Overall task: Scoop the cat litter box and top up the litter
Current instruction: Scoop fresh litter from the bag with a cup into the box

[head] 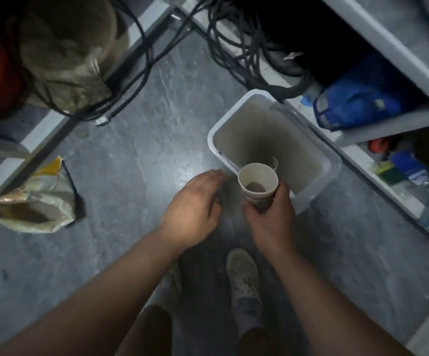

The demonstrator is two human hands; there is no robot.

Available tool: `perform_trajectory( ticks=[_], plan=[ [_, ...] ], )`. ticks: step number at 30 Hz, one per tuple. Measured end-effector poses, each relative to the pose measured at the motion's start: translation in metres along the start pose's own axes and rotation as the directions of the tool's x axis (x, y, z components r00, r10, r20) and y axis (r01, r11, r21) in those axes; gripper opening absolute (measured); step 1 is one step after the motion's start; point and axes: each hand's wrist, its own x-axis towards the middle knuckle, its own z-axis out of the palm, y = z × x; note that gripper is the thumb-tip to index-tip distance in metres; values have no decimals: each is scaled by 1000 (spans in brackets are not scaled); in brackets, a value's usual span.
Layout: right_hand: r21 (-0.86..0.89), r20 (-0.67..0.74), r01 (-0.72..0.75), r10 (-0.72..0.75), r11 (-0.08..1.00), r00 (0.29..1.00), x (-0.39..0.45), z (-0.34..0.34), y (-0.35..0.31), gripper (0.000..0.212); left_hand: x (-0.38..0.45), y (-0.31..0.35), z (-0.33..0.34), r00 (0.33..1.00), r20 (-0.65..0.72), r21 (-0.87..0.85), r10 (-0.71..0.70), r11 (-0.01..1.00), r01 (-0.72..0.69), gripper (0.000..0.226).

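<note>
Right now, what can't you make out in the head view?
- Paper cup: lower body covered by the right hand; the dark content is too small to identify.
- Litter box: the cup and hand cover its near corner; whether clumps remain is unclear in the dim light.
- Scoop: only a pale sliver behind the cup, too hidden to confirm.
- Litter bag: fill level lost in shadow.
- Left hand: fingertips motion-blurred.
</note>
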Motion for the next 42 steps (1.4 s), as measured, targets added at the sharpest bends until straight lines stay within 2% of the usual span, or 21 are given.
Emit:
perform_trajectory(
  ticks=[4,9,13,19,25,33,36,42],
  plan=[
    [35,-65,-89,91,995,994,6,-27,2,77,19,25,-8,998,59,22,28,999,-29,60],
    [46,-113,-120,125,992,986,27,-55,25,73,46,46,10,996,81,25,34,999,-36,57],
    [85,-77,-137,143,987,987,46,-71,54,72,61,61,35,997,72,47,-6,999,2,54],
    [50,-72,-162,166,985,984,61,-93,95,76,72,90,70,993,95,54,-65,997,60,52],
    [-31,-62,-106,104,994,993,82,-89,126,76,89,99,114,983,154,24,-103,995,100,54],
    [-48,-123,-173,166,984,978,94,-77,155,76,113,91,159,956,280,53,-92,995,81,51],
    [-84,-122,-174,163,981,979,93,-75,162,75,124,85,178,938,344,151,-52,989,0,56],
    [-106,-134,-253,238,962,962,101,-68,180,79,145,77,214,848,520,404,-101,904,-141,66]
  ],
)
